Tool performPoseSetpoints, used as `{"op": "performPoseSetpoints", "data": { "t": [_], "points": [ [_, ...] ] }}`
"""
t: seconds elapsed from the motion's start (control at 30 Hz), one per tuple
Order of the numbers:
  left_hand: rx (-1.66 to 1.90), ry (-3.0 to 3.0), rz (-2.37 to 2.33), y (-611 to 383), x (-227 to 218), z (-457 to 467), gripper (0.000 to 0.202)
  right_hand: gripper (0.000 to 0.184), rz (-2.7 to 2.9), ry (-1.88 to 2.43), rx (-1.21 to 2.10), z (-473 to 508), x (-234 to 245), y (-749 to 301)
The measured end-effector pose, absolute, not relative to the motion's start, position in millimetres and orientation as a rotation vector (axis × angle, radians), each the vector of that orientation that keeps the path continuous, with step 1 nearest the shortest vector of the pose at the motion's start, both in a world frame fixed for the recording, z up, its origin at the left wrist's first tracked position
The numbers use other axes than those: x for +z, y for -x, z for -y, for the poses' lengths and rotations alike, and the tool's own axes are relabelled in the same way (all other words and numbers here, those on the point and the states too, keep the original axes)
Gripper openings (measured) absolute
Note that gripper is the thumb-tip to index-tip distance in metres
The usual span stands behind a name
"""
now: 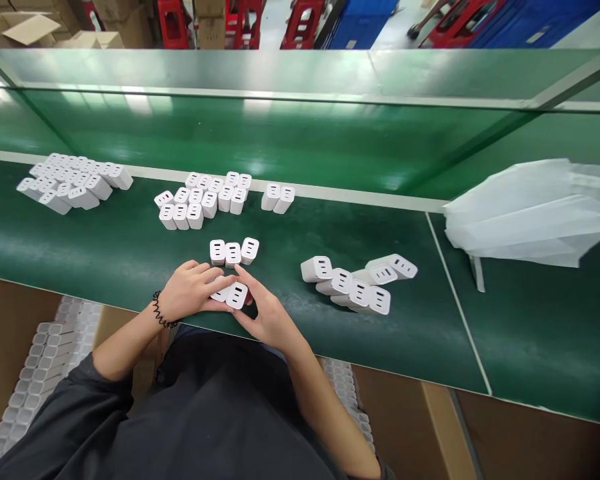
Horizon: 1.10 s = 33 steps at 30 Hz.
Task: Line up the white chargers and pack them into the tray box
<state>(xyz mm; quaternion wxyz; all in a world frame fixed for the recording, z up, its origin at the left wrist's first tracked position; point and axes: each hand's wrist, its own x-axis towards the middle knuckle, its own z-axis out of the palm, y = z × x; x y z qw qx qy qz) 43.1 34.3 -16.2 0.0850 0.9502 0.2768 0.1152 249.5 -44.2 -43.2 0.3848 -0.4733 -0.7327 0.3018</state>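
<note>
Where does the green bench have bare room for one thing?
The bench is bare between the right charger group and white sheet, and left of the left hand, nearer than the leftmost cluster. Crowded: around this hand and the right hand, three chargers just beyond.

Held white chargers [237, 296], eight o'clock: left one partly covered by the left hand [189, 291]
Plastic sheeting [530, 213], three o'clock: cut by the right edge
Red stool [304, 22], twelve o'clock: cut by the top edge
Translucent packaging [35, 373], farther toward eight o'clock: details blurred

Left hand [194, 291] palm down, slightly curled; right hand [267, 315] beside it, pinching.
</note>
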Motion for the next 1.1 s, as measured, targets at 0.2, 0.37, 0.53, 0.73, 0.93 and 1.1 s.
{"op": "performPoseSetpoints", "data": {
  "t": [0.2, 0.37, 0.53, 0.73, 0.93, 1.1],
  "points": [
    [0.706, -1.966, -0.961, -32, -12, -25, 0.066, 0.073, 1.917, 1.143, 0.698, 42, -19, -251],
    [0.82, -0.987, -0.924, -43, -21, -12, 0.087, 0.077, 1.929, 0.994, 0.445, 35, -1, -238],
    [0.814, -0.643, -0.845, -56, -31, -6, 0.083, 0.061, 2.106, 1.06, 0.274, 26, 8, -223],
    [0.746, -0.503, -0.9, -53, -35, -8, 0.08, 0.064, 2.381, 1.064, 0.291, 18, 22, -221],
    [0.813, -0.235, -0.758, -52, -38, -13, 0.062, 0.057, 2.517, 1.105, 0.132, 5, 28, -212],
    [0.914, -0.027, -0.65, -49, -38, -13, 0.05, 0.058, 2.653, 0.983, 0.143, -11, 28, -206]
  ]
}}
